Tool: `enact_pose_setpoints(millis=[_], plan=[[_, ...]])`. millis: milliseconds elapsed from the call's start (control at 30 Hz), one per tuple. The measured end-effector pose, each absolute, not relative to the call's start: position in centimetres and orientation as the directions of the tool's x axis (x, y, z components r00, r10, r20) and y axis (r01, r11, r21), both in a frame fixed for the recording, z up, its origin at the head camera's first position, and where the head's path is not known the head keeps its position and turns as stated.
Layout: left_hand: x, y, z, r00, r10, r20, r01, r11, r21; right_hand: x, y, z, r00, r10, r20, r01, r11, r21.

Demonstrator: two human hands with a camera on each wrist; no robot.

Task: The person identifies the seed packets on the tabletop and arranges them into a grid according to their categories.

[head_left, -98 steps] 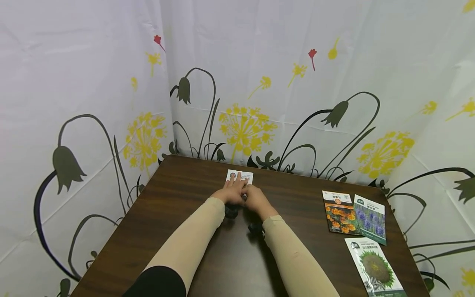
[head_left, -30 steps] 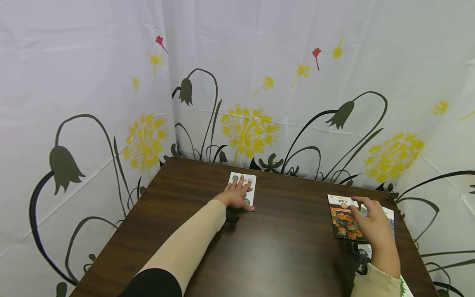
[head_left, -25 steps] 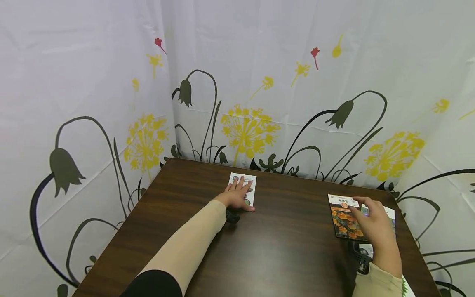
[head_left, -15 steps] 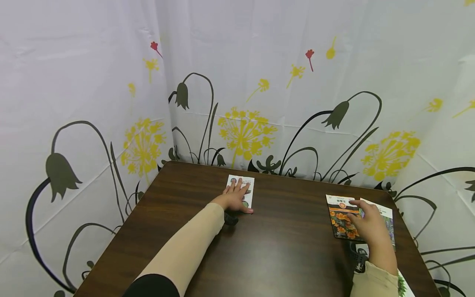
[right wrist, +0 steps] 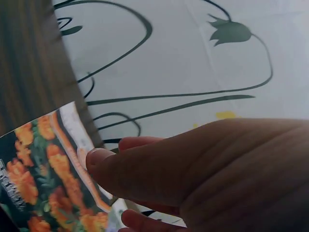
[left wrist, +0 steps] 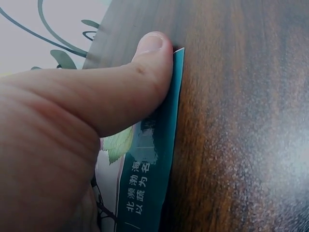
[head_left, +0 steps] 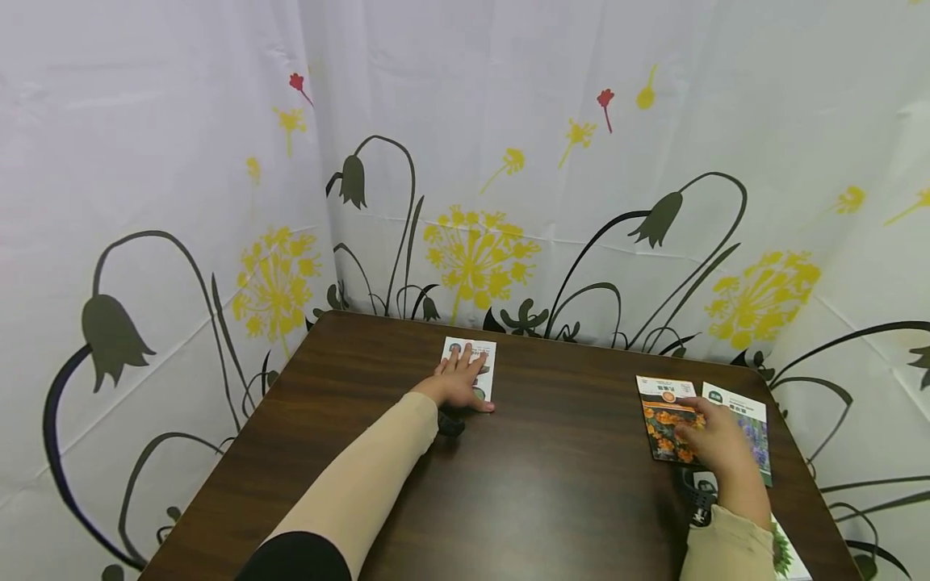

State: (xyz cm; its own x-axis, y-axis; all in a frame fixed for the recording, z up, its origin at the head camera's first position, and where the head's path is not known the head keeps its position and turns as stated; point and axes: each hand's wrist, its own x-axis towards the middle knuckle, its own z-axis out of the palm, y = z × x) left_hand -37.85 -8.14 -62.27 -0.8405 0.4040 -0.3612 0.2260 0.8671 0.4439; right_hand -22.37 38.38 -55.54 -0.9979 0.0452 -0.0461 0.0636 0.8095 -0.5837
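Observation:
My left hand lies with fingers spread on a white seed packet near the table's back edge. In the left wrist view, the thumb rests along the packet's green end strip. On the right, my right hand is over an orange marigold seed packet, fingers apart and loosely bent. The right wrist view shows its thumb overlapping the edge of the marigold packet. A packet with purple flowers sits beside it, partly hidden by the hand.
A third packet on the right, with a green-rimmed flower head, is largely covered by the right forearm. The dark wooden table backs onto a white flower-printed curtain.
My right hand has left the packet under my left hand and gone right to the marigold packet, lowering slightly in the last half second. My left hand stays, its white packet now showing more.

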Motion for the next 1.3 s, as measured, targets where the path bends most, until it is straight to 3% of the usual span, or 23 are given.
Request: enact_pose_setpoints(millis=[433,767,1300], plan=[[-38.1,-8.0,-62.4,-0.838,0.396,-0.375,0.224,0.876,0.427,-23.3,37.9,-59.0,-0.991,0.052,-0.124,0.117,0.791,-0.601],[-38.1,-8.1,-62.0,-0.828,0.405,-0.387,0.232,0.877,0.421,-23.8,36.5,-58.8,-0.996,0.012,-0.083,0.054,0.849,-0.525],[-38.4,-8.3,-62.5,-0.833,0.402,-0.381,0.229,0.876,0.423,-24.6,33.4,-59.1,-0.993,-0.023,-0.113,0.039,0.857,-0.514]])
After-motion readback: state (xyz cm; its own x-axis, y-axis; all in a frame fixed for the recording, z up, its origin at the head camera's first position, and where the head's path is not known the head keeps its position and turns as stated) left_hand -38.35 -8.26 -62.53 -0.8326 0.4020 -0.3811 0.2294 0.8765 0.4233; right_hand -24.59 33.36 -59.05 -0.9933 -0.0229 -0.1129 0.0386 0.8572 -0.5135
